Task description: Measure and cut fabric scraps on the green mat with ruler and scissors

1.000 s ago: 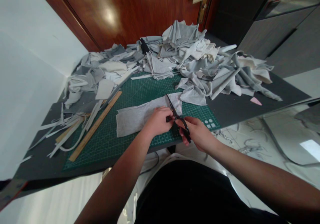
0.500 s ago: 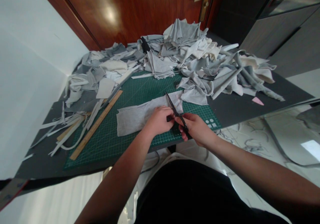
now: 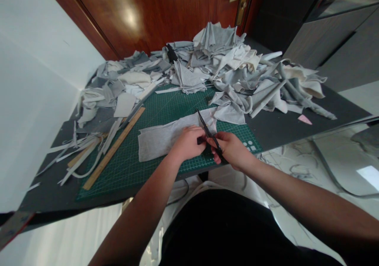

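Near the front edge of the dark grey worktop, the right hand has its fingers closed around black metal scissors. The left hand rests upon a light-grey rectangular cloth; whether its fingers grip, I cannot tell. Below lies a green gridded mat, its print too small for reading.

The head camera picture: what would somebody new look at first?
Probably the big heap of gray cloth, sprawling across the back of the dark table, before the shiny brown door. Next, perhaps, the black scissors in the right hand, with blades across a flat gray piece on the green mat, beside the left hand.
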`<control>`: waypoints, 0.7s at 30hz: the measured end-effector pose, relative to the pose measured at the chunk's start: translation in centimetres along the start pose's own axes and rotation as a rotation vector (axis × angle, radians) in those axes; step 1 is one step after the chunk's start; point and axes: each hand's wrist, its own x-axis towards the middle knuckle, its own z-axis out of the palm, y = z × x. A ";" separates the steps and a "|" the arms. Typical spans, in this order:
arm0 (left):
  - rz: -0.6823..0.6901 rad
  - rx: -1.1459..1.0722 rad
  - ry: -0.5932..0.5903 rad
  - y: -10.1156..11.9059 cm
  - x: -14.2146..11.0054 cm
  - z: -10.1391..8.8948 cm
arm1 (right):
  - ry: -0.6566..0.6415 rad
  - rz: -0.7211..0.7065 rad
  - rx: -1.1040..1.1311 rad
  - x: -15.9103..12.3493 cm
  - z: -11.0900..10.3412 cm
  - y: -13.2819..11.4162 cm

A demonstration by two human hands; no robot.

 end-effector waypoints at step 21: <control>-0.018 0.182 0.016 1.4 -0.6 0.6 | 0.377 -0.034 -1.197 1.5 -12.0 -4.7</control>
